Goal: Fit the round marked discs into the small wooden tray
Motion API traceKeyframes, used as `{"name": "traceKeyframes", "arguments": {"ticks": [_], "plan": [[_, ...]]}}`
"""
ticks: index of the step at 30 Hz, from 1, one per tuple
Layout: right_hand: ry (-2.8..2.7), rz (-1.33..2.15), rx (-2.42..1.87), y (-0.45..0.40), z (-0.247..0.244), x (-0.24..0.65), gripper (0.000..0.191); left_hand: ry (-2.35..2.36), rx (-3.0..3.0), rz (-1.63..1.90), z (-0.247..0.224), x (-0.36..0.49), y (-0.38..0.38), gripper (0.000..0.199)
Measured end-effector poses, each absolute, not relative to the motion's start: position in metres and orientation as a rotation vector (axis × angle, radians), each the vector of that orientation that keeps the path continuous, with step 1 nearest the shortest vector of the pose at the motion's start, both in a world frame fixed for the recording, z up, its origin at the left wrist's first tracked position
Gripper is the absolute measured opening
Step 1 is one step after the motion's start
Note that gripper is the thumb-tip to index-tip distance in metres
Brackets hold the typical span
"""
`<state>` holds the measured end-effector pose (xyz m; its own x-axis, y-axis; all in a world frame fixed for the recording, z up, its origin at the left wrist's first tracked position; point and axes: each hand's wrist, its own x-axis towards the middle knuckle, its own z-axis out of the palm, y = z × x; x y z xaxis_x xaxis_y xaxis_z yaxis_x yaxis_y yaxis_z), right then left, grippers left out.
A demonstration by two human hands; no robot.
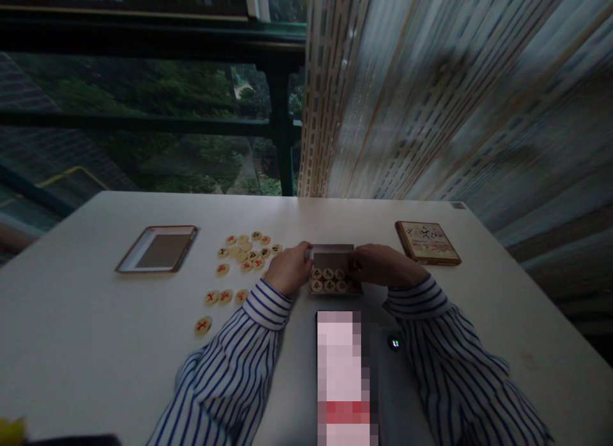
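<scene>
A small open box (pixel 334 249) lies near the middle of the white table, with Chinese chess pieces (pixel 328 285) set in two rows along its near side. My left hand (pixel 288 269) grips the box's left edge between thumb and fingers. At the right end of the box, my right hand (pixel 385 264) has its fingers curled in over the inside; whatever they pinch is hidden. To the left of my left hand lie several loose round Chinese chess pieces (pixel 246 265), some marked in red and some in black. More pieces (pixel 225 296) lie nearer to me, partly behind my left sleeve.
A shallow tray-like box lid (pixel 163 249) sits at the left of the table (pixel 96 344), and a closed printed box (pixel 428 243) at the right. A phone (pixel 340 369) with a blurred screen lies in front of me, beside a small dark round device (pixel 394 342). Behind stand a window and a curtain (pixel 383 114).
</scene>
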<state>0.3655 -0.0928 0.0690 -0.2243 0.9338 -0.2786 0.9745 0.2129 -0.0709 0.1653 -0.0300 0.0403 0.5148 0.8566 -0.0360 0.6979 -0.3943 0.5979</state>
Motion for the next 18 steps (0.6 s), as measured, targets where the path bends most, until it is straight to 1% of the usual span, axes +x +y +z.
{"name": "traceKeyframes", "arguments": {"ticks": [18], "plan": [[2.241, -0.386, 1.791, -0.0928, 0.0721, 0.3643, 0.025, 1.286, 2.356, 0.152, 0.0444, 0.1666, -0.0305, 0.035]]}}
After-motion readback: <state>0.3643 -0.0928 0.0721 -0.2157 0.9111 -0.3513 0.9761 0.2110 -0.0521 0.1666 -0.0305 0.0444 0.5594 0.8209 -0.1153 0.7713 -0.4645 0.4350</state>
